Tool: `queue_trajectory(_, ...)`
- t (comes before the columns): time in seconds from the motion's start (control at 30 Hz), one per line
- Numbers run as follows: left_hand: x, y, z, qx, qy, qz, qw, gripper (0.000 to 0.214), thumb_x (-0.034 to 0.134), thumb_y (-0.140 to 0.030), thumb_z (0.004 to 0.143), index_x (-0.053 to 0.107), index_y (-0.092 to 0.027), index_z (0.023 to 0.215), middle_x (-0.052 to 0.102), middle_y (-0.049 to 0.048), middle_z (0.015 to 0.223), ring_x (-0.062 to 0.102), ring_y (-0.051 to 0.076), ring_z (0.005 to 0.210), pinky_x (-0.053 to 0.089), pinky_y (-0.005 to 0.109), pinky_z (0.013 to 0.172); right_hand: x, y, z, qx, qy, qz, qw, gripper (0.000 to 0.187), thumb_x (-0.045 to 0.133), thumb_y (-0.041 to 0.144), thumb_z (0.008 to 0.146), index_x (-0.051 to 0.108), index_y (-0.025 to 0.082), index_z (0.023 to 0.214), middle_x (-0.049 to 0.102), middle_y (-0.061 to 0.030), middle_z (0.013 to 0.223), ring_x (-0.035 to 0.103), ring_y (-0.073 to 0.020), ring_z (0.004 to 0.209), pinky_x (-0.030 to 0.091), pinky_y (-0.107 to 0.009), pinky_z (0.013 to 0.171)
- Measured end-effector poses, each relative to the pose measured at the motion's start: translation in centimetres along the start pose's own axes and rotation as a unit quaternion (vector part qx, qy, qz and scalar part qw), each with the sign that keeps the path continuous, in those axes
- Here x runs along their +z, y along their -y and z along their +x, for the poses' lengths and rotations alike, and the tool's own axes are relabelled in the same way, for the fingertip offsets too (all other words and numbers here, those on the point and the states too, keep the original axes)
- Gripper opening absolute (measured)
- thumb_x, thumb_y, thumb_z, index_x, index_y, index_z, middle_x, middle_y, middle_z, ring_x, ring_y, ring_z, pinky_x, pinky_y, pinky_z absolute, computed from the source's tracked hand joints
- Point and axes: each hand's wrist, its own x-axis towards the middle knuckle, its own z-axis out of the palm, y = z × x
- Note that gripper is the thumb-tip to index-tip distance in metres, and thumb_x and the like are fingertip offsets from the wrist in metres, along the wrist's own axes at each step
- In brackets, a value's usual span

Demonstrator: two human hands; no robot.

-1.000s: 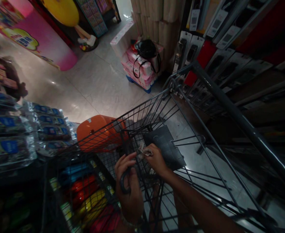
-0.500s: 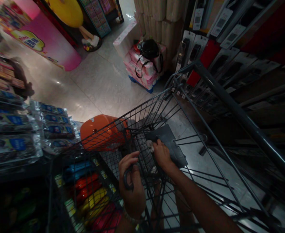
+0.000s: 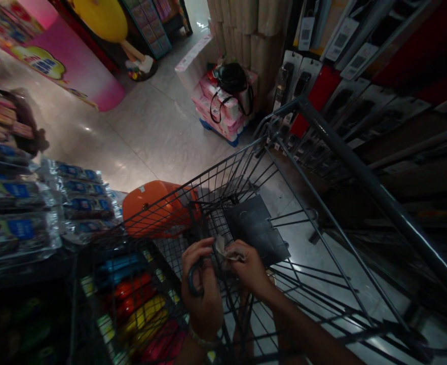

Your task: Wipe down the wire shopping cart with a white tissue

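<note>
My left hand point(image 3: 206, 304) is curled round a dark curved hook-shaped piece point(image 3: 193, 281), its thumb and fingers on either side. What the hook belongs to is hard to make out. In my right hand point(image 3: 251, 268) a crumpled pale cloth or tissue point(image 3: 231, 252) is pinched, with one end sticking out toward the left fingertips. Both hands are over the shopping cart point(image 3: 242, 152), a dark wire one. Just beyond my right hand lies the cart's flat grey flap point(image 3: 259, 228).
An orange plastic piece point(image 3: 158, 208) is at the cart's left side. Packaged goods point(image 3: 82, 187) fill the left shelf, and carded tools point(image 3: 345, 101) hang at right. A black bag point(image 3: 231, 78) rests on pink packs point(image 3: 227, 119) ahead, on the tiled floor point(image 3: 147, 126).
My right hand has come back from the grey flap toward my left hand, bringing the cloth, now more in sight. My left hand keeps its hold on the hook.
</note>
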Motion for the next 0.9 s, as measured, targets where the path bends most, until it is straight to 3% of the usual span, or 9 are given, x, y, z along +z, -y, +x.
queue_trajectory(0.2, 0.3, 0.0, 0.2, -0.027, -0.011, -0.016, 0.999, 0.008, 0.051, -0.020, 0.087, 0.059, -0.021, 0.090, 0.063, 0.0052, 0.104, 0.059, 0.017, 0.101, 0.050, 0.034, 0.087, 0.8, 2.1, -0.6, -0.010, -0.008, 0.047, 0.999, 0.011, 0.059, 0.013, 0.069, 0.067, 0.020, 0.073, 0.059, 0.0009, 0.075, 0.055, -0.0119, 0.070, 0.042, -0.021, 0.062)
queue_trajectory(0.33, 0.3, 0.0, 0.5, -0.018, -0.015, -0.012, 1.000, 0.008, 0.051, -0.020, 0.086, 0.058, -0.021, 0.089, 0.063, 0.0046, 0.103, 0.060, 0.017, 0.101, 0.050, 0.035, 0.088, 0.6, 0.4, 0.3, -0.033, -0.007, -0.035, 0.999, 0.020, 0.055, 0.002, 0.065, 0.063, 0.019, 0.073, 0.055, 0.0012, 0.076, 0.053, -0.0119, 0.072, 0.040, -0.021, 0.063)
queue_trajectory(0.53, 0.6, -0.2, 0.9, -0.008, -0.017, 0.001, 1.000, 0.008, 0.051, -0.019, 0.086, 0.057, -0.021, 0.089, 0.064, 0.0045, 0.102, 0.060, 0.017, 0.100, 0.049, 0.036, 0.089, -0.7, -3.2, 2.5, 0.008, -0.006, -0.179, 0.984, 0.027, 0.048, -0.006, 0.063, 0.058, 0.018, 0.068, 0.049, 0.0018, 0.077, 0.050, -0.0114, 0.074, 0.038, -0.021, 0.065)
queue_trajectory(0.7, 0.6, 0.0, 0.8, -0.009, -0.014, -0.012, 1.000, 0.010, 0.050, -0.017, 0.086, 0.057, -0.021, 0.091, 0.063, 0.0042, 0.104, 0.058, 0.018, 0.104, 0.047, 0.035, 0.090, -1.5, -4.3, 3.6, 0.029, 0.040, -0.332, 0.942, 0.024, 0.050, -0.003, 0.071, 0.059, 0.018, 0.076, 0.049, 0.0009, 0.084, 0.050, -0.0119, 0.077, 0.038, -0.022, 0.067)
queue_trajectory(0.9, 0.7, 0.0, 0.7, -0.017, -0.014, 0.003, 1.000, 0.010, 0.048, -0.018, 0.088, 0.057, -0.022, 0.092, 0.063, 0.0041, 0.105, 0.059, 0.017, 0.103, 0.048, 0.035, 0.089, -1.7, -3.4, 4.0, 0.022, 0.114, -0.508, 0.853, 0.025, 0.046, 0.001, 0.083, 0.061, 0.019, 0.093, 0.056, -0.0072, 0.103, 0.057, -0.0164, 0.091, 0.042, -0.025, 0.073)
